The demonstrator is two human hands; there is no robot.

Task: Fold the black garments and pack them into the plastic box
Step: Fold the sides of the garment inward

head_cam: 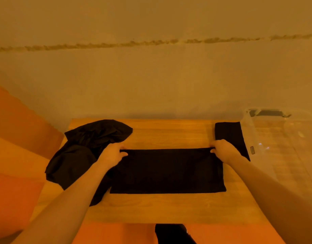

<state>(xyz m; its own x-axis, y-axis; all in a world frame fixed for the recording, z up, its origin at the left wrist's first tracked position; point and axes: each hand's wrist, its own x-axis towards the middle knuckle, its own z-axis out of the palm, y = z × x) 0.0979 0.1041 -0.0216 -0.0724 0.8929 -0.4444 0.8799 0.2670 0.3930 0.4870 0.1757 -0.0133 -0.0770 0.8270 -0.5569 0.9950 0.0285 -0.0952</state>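
A black garment point(167, 171) lies flat as a wide rectangle in the middle of the wooden table point(169, 208). My left hand point(113, 154) pinches its far left corner, and my right hand point(222, 149) pinches its far right corner. A crumpled heap of black garments point(88, 145) sits at the table's left, partly over the edge. A small folded black garment point(231, 136) lies at the far right, behind my right hand. The clear plastic box point(278, 138) stands to the right of the table, with something dark at its far end.
A plain wall rises just behind the table. Orange surfaces lie to the left and below the table's near edge. A dark shape point(172, 233) shows under the near edge, at the bottom centre.
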